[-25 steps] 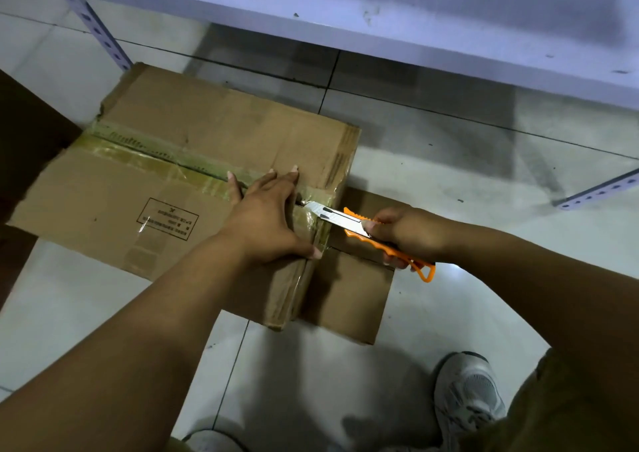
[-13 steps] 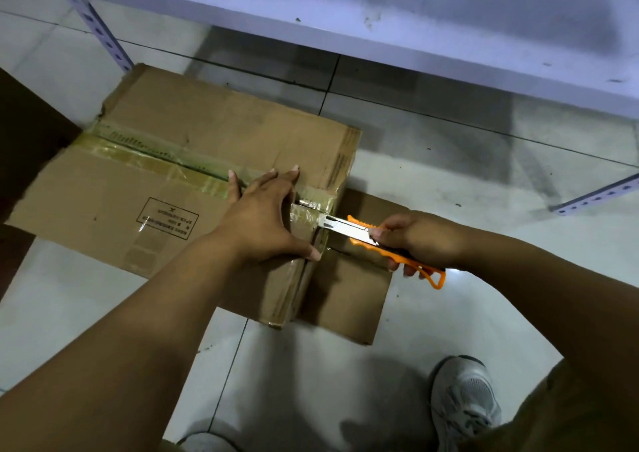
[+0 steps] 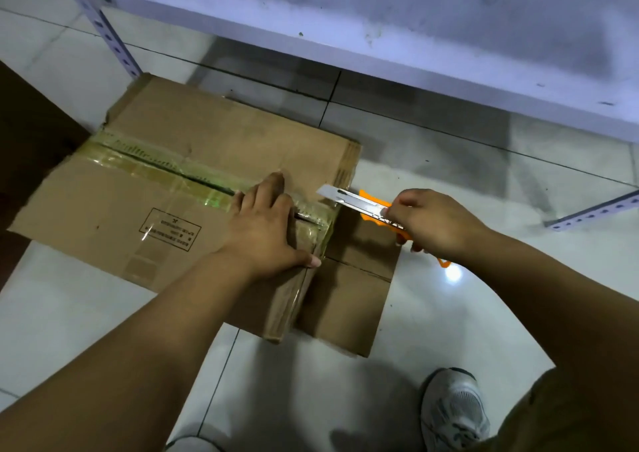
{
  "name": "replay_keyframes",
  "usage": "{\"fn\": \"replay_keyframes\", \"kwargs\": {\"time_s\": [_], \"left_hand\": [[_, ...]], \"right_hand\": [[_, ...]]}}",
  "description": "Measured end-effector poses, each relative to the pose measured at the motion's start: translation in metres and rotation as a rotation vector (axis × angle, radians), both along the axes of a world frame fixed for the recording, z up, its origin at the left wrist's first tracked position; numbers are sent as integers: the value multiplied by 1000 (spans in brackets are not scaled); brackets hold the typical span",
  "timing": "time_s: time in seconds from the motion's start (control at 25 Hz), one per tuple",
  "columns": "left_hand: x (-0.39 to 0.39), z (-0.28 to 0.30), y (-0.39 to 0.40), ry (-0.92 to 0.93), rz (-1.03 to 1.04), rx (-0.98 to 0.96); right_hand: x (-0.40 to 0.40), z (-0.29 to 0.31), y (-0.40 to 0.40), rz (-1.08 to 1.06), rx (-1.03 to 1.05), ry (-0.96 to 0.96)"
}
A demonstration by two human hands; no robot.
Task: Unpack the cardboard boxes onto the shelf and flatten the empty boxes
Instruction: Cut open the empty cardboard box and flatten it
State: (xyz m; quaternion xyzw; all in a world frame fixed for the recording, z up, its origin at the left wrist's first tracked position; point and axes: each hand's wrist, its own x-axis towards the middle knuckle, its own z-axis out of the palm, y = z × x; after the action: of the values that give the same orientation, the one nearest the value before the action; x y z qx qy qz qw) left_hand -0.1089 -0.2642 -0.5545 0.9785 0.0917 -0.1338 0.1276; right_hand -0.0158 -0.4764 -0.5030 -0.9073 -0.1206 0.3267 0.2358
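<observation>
I press my left hand (image 3: 264,225) flat on the box (image 3: 193,188) to steady it, while my right hand (image 3: 427,221) grips the knife (image 3: 359,202) for slitting tape (image 3: 155,168).

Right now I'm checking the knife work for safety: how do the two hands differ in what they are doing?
The left hand lies flat on the cardboard box with straight fingers, pressing beside the taped seam; the right hand is curled round the orange knife. The left hand rests on the box top; the right hand is off its right edge, blade pointing towards the left hand. Both are bare.
</observation>
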Motion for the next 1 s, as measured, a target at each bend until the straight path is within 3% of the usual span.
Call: {"fn": "replay_keyframes", "kwargs": {"time_s": [0.28,0.44,0.84,1.0], "left_hand": [[8,2,1,-146,104,-163],[15,0,8,-109,77,-44],[36,-10,16,-33,153,-65],[37,-13,17,-48,109,20]], "right_hand": [[-10,-10,10,47,4,-90],[-13,-10,11,60,-16,-120],[-23,-13,5,65,-22,-103],[-27,-13,0,74,-36,-103]]}}
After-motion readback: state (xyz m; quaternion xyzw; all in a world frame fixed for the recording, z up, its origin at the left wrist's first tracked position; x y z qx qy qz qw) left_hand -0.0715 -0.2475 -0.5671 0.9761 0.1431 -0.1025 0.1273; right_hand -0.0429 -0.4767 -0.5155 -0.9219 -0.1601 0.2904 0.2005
